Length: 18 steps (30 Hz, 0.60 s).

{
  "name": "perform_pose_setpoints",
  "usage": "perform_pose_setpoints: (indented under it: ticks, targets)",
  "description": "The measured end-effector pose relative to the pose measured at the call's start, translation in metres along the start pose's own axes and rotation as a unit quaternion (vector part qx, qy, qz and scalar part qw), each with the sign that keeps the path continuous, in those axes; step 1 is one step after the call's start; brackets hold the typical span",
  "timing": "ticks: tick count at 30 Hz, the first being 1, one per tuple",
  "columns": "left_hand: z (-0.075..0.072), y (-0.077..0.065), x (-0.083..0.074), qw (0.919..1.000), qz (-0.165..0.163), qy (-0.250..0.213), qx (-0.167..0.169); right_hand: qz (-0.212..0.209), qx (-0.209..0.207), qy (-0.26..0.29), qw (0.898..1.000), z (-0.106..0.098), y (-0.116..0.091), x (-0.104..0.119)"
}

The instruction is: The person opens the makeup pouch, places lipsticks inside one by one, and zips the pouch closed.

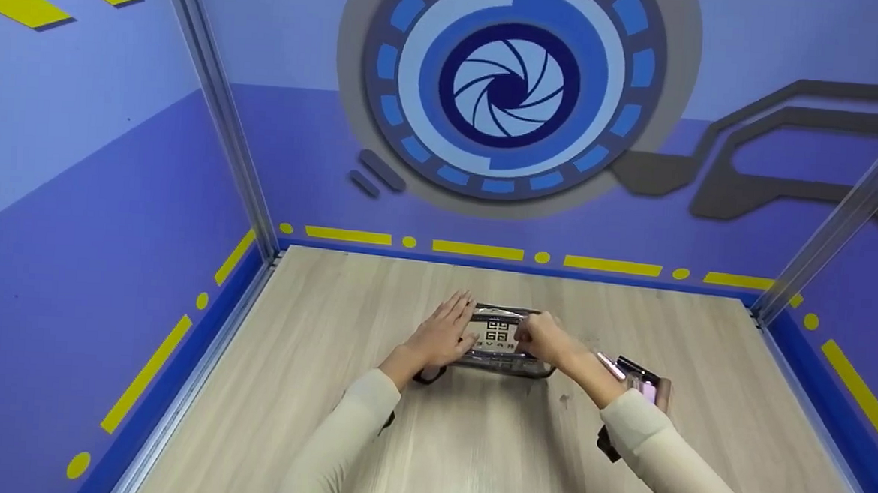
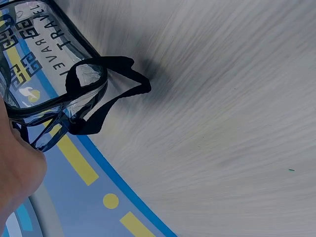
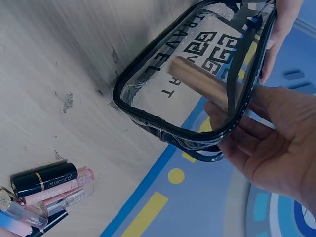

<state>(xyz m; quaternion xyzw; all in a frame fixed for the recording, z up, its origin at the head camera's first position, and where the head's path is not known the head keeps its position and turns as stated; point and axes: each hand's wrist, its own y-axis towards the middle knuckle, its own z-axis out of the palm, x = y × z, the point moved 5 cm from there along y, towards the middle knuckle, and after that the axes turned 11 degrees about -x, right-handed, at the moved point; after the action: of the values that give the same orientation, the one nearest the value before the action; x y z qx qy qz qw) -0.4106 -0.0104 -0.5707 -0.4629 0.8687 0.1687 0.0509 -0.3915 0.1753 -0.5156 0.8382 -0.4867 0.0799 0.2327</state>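
Observation:
A clear zip bag [image 1: 496, 341] with black trim and black lettering stands on the table between both hands. My left hand [image 1: 440, 338] rests on its left end with straight fingers. In the right wrist view, my right hand [image 3: 276, 133] pinches a blurred tan stick-shaped tube [image 3: 200, 83] at the bag's rim [image 3: 173, 136]. The tube's far end shows against the clear panel, and a black trim strip crosses in front of it. From the bag's left end a black strap loop [image 2: 111, 96] sticks out.
Several cosmetic tubes lie on the table to the right, among them a black tube [image 3: 44, 178] and a pink tube [image 3: 59, 190]. In the head view, my right forearm partly covers them. Blue-purple panels [image 1: 301, 157] enclose the wooden table [image 1: 473, 459] at the back and sides.

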Motion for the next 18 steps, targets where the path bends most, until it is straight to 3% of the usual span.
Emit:
perform_pose_setpoints:
  ticks: [9, 13, 18]
  targets:
    - [0.000, 0.001, -0.002, 1.0000, 0.000, 0.001, -0.001, 0.004, -0.001, 0.022, 1.000, -0.013, -0.001, -0.005]
    - [0.001, 0.002, -0.002, 1.0000, 0.000, 0.000, -0.003, 0.003, -0.031, 0.036, 0.999, -0.029, 0.000, -0.013]
    - [0.002, 0.001, -0.001, 1.0000, 0.001, 0.003, -0.003, 0.027, -0.088, 0.035, 0.995, -0.052, -0.004, -0.039]
